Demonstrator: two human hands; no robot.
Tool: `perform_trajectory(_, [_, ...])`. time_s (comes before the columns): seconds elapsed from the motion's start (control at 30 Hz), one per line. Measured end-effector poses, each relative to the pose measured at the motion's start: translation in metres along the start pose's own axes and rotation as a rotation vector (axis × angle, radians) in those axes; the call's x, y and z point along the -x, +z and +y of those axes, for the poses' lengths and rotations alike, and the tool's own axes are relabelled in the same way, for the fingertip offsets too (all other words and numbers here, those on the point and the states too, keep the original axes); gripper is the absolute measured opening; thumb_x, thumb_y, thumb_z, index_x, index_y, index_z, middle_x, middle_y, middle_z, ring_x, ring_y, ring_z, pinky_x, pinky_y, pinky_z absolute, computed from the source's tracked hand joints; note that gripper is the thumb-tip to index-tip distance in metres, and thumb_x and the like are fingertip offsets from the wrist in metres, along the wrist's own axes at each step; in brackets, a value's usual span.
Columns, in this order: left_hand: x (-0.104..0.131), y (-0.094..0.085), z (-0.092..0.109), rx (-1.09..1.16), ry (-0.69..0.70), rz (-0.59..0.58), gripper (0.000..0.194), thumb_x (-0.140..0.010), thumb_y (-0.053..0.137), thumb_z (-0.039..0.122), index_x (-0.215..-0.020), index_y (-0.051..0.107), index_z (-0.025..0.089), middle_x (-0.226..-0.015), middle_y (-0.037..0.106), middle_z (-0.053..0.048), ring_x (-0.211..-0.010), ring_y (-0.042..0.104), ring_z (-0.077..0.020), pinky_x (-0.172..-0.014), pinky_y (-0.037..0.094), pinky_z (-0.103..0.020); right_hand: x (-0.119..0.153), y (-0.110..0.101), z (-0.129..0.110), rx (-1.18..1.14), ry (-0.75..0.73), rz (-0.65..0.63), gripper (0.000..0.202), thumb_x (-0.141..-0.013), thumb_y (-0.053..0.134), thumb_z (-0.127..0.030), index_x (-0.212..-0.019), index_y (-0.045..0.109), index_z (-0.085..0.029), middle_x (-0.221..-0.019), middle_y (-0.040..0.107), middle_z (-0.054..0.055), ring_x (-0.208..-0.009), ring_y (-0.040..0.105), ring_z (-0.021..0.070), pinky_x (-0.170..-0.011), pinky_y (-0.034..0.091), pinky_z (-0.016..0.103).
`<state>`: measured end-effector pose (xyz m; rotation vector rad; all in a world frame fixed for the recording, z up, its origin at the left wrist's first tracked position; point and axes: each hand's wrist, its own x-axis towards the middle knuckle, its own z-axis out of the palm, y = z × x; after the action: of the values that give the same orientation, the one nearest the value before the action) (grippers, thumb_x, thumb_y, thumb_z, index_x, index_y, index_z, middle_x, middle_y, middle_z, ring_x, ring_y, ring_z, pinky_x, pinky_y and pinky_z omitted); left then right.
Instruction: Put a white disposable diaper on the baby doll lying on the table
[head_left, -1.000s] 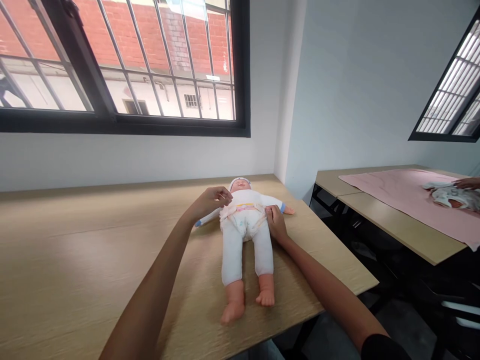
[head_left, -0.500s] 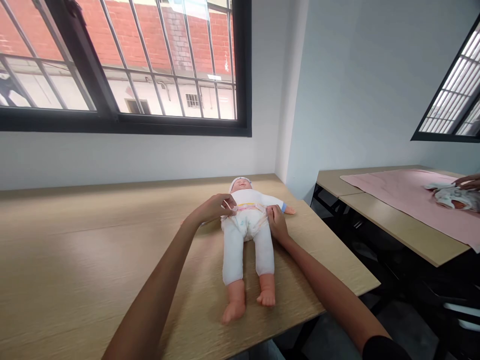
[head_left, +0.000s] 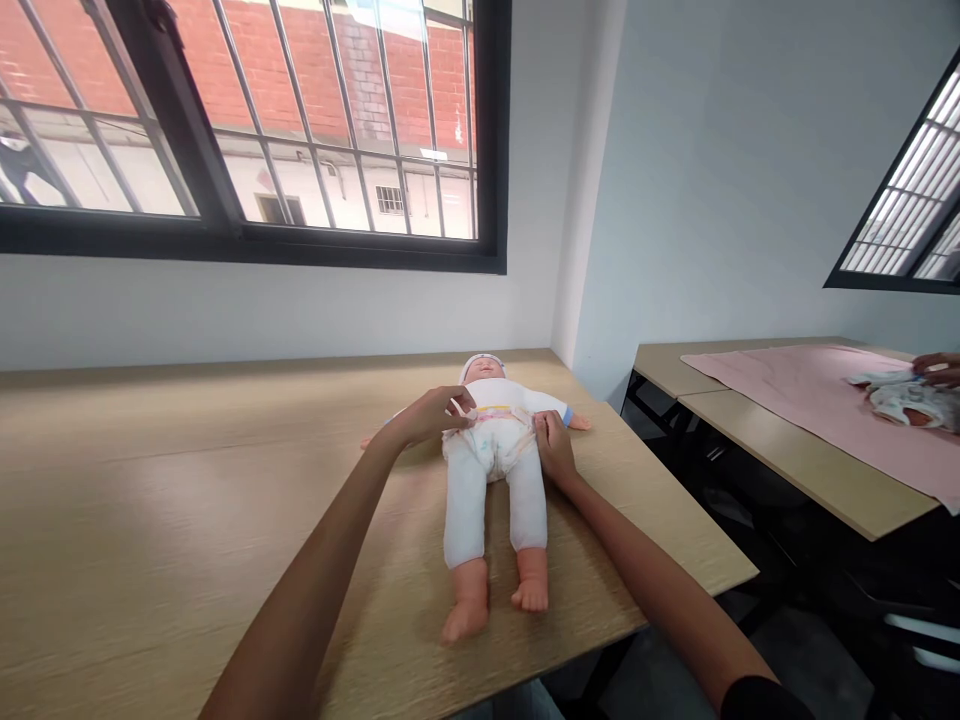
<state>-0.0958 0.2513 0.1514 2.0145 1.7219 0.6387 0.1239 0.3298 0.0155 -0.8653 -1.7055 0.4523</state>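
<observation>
On its back on the wooden table lies a baby doll, head toward the wall and feet toward me. It has a white cap, a white top with blue cuffs and white legs. A white diaper with a coloured waistband is around its hips. My left hand pinches the diaper's waist edge on the left side, thumb and fingers closed. At the opposite side of the waist, my right hand has its fingers curled on the diaper's edge.
A second table stands to the right with a pink cloth on it. There, another person's hand touches a small clothed doll. A barred window is in the wall behind my table.
Both hands stay at the diaper's waist, with the left fingers shifted very slightly. The camera view has tilted a little. The other person's hand at the right has moved slightly.
</observation>
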Motion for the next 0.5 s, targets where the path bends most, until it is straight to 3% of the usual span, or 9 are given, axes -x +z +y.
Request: perform_trajectory(0.5, [-0.002,0.0026,-0.0016,-0.003,0.05,0.009,0.027,-0.071,0.058,0.04,-0.091,0.059,0.022,-0.094,0.064,-0.004,-0.087,0.061,-0.02,-0.072,0.048,-0.029,0.0008,0.0014,0.0007,-0.013,0.018,-0.002,0.029,-0.094,0.03,-0.037,-0.08,0.05,-0.022,-0.086,0.056,0.004,-0.083,0.053,0.018,-0.08,0.042,0.032])
